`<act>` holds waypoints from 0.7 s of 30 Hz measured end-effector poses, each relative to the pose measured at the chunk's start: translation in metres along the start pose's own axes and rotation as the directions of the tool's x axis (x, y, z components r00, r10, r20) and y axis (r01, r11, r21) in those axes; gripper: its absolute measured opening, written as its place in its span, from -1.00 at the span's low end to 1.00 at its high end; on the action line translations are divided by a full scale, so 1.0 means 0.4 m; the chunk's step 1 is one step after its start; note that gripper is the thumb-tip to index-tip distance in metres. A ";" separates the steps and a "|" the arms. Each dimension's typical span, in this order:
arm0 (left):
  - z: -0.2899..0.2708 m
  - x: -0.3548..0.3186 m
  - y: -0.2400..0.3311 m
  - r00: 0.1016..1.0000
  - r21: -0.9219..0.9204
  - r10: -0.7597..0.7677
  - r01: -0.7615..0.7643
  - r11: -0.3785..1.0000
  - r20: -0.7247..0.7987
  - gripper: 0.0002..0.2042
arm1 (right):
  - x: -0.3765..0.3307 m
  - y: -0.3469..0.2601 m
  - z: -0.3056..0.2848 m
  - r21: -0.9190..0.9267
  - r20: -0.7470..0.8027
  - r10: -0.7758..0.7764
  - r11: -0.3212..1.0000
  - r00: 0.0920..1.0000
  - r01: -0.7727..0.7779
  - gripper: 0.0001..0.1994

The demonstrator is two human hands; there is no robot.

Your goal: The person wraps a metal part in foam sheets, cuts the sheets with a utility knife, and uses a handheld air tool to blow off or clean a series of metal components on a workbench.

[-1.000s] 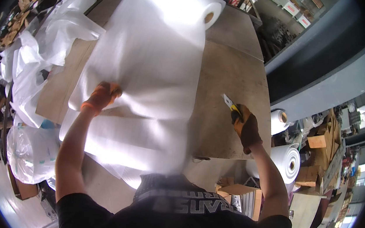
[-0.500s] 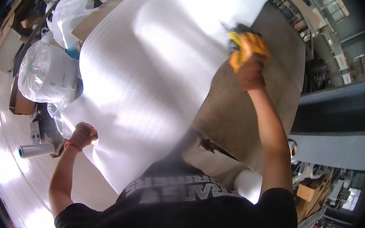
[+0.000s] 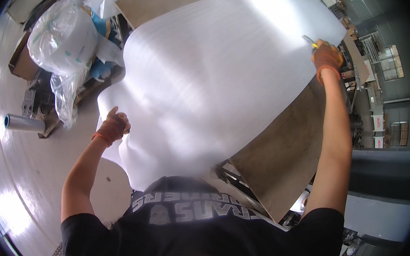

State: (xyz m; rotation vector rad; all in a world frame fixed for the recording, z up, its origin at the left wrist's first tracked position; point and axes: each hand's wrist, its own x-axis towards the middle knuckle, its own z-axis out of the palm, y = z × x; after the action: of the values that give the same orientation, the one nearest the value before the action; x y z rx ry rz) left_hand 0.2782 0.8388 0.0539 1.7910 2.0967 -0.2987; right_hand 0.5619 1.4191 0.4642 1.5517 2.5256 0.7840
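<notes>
White sheet (image 3: 194,87) laid out over table (image 3: 281,152), draping off near side; no cut visible, far end o/o view. L hand (image 3: 112,126) pinches sheet's L edge; R hand (image 3: 328,57) grips knife (image 3: 314,46) nr far R edge.

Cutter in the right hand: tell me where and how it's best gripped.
Probably by its yellow handle, from the right, as the right hand holds it: the bare blade juts out to the left, so keep behind it. The hand hides the rest.
</notes>
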 end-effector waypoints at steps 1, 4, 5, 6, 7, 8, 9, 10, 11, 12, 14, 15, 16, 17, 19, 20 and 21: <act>0.022 0.001 -0.001 0.999 -0.017 -0.029 0.029 0.999 0.020 -0.94 | -0.039 -0.032 -0.037 0.017 0.020 0.102 0.995 0.995 -0.102 -0.80; 0.029 -0.005 0.010 0.992 0.030 -0.126 0.126 0.992 -0.005 -0.96 | -0.166 -0.085 -0.028 0.120 -0.202 -0.003 0.992 0.979 0.028 -0.75; 0.037 -0.016 0.012 0.988 0.043 -0.152 0.152 0.987 -0.015 -0.95 | -0.205 -0.096 0.001 0.149 -0.326 -0.088 0.978 0.941 0.143 -0.74; 0.044 -0.033 0.014 0.985 0.061 -0.174 0.175 0.983 -0.021 -0.93 | -0.250 -0.114 0.039 0.189 -0.418 -0.141 0.953 0.898 0.237 -0.69; 0.051 -0.060 0.018 0.981 0.080 -0.195 0.196 0.977 -0.019 -0.92 | -0.289 -0.132 0.075 0.234 -0.433 -0.233 0.904 0.871 0.358 -0.68; 0.037 -0.092 0.022 0.981 0.102 -0.195 0.194 0.976 0.004 -0.90 | -0.325 -0.146 0.128 0.408 -0.450 -0.270 0.786 0.851 0.465 -0.69; 0.030 -0.130 0.028 0.978 0.125 -0.208 0.203 0.971 0.031 -0.88 | -0.355 -0.167 0.188 0.565 -0.477 -0.303 0.613 0.825 0.552 -0.70; 0.025 -0.150 0.027 0.975 0.149 -0.218 0.209 0.967 0.047 -0.86 | -0.377 -0.180 0.252 0.593 -0.355 -0.361 0.627 0.862 0.506 -0.72; 0.014 -0.149 0.015 0.971 0.180 -0.233 0.221 0.959 0.050 -0.84 | -0.387 -0.194 0.239 0.539 -0.276 -0.429 0.672 0.860 0.508 -0.73; 0.008 -0.148 0.006 0.968 0.211 -0.245 0.229 0.950 0.053 -0.81 | -0.408 -0.218 0.234 0.486 -0.186 -0.503 0.700 0.844 0.524 -0.75; 0.099 -0.216 -0.014 0.938 0.276 -0.284 0.224 0.935 0.200 -0.77 | -0.447 -0.272 0.157 0.340 -0.250 -0.585 0.692 0.771 0.636 -0.76; 0.162 -0.250 -0.030 0.922 0.291 -0.285 0.206 0.934 0.263 -0.74 | -0.441 -0.290 0.141 0.320 -0.371 -0.590 0.644 0.717 0.695 -0.77; 0.222 -0.280 -0.047 0.902 0.307 -0.284 0.183 0.934 0.325 -0.71 | -0.429 -0.309 0.119 0.333 -0.438 -0.580 0.605 0.687 0.723 -0.78; 0.171 -0.289 -0.036 0.864 0.241 -0.288 0.202 0.949 0.414 -0.71 | -0.421 -0.317 0.106 0.342 -0.488 -0.564 0.578 0.666 0.741 -0.78; 0.230 -0.371 -0.054 0.777 0.277 -0.351 0.234 0.932 0.522 -0.70 | -0.389 -0.354 0.046 0.419 -0.499 -0.518 0.558 0.695 0.716 -0.79; 0.243 -0.406 -0.065 0.705 0.310 -0.401 0.263 0.914 0.585 -0.68 | -0.373 -0.364 0.025 0.463 -0.500 -0.500 0.537 0.708 0.706 -0.80; 0.315 -0.468 -0.092 0.642 0.303 -0.471 0.361 0.882 0.605 -0.67 | -0.348 -0.376 0.010 0.416 -0.525 -0.467 0.588 0.711 0.693 -0.81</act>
State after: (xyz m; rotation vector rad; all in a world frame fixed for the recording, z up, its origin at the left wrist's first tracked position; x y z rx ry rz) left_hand 0.2832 0.6141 0.0124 0.9773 1.9226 -1.0863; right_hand 0.5083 1.2483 0.3643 0.4732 3.4859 0.1767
